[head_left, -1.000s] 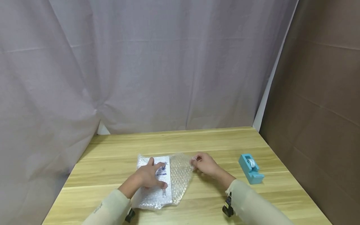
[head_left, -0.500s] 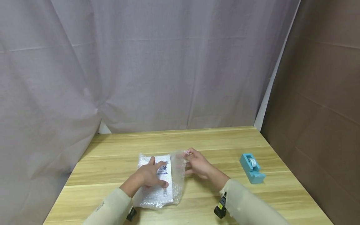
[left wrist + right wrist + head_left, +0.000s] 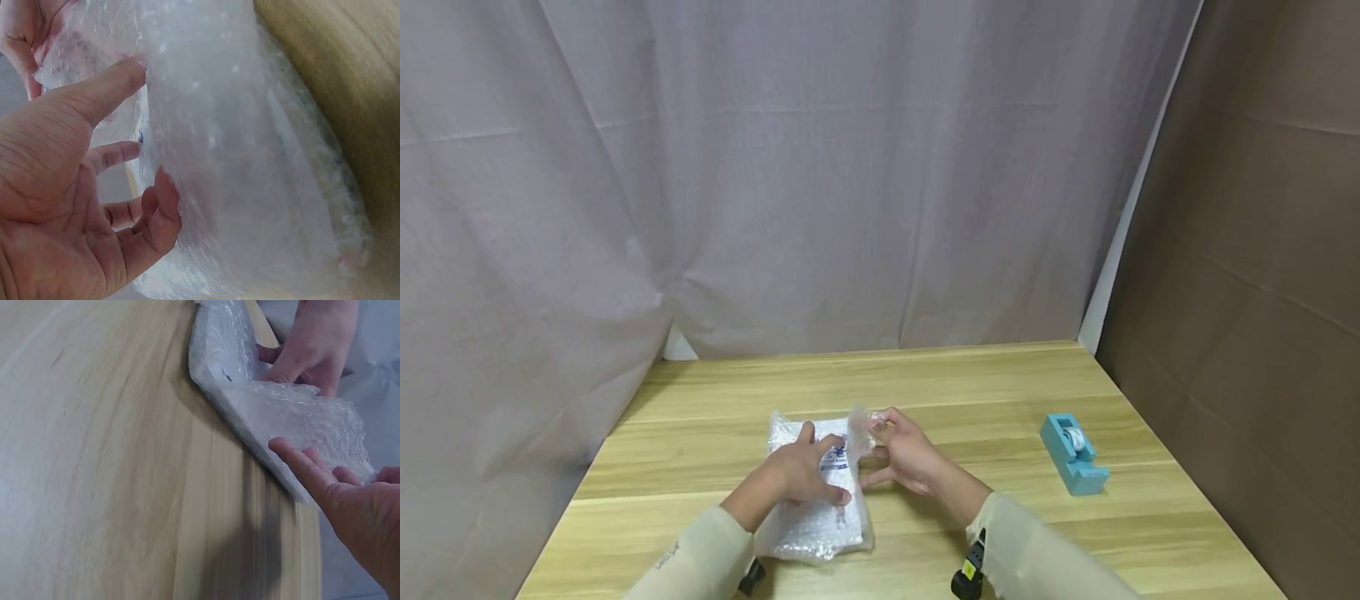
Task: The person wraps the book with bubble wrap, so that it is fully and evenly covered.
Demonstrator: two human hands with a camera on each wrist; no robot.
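Note:
A flat white book-like item with dark blue print [image 3: 833, 463] lies on the table, with clear bubble wrap [image 3: 808, 543] around it. My left hand [image 3: 797, 473] rests on top of it with fingers spread, and the left wrist view shows the fingertips touching the wrap. Along the item's right edge, my right hand [image 3: 910, 457] pinches the end of the wrap's right flap [image 3: 859, 432] between thumb and fingertips. That flap stands raised and bends over the edge, as the right wrist view also shows. The item's left part is hidden under the left hand.
A light blue tape dispenser [image 3: 1073, 454] with a roll of tape stands at the right on the wooden table [image 3: 962, 375]. Grey cloth [image 3: 790, 183] hangs behind the table, and a brown panel [image 3: 1247, 292] borders the right side.
My right hand has moved left, drawing the wrap's flap up from lying flat and over toward the item. The left hand has stayed in place on the item.

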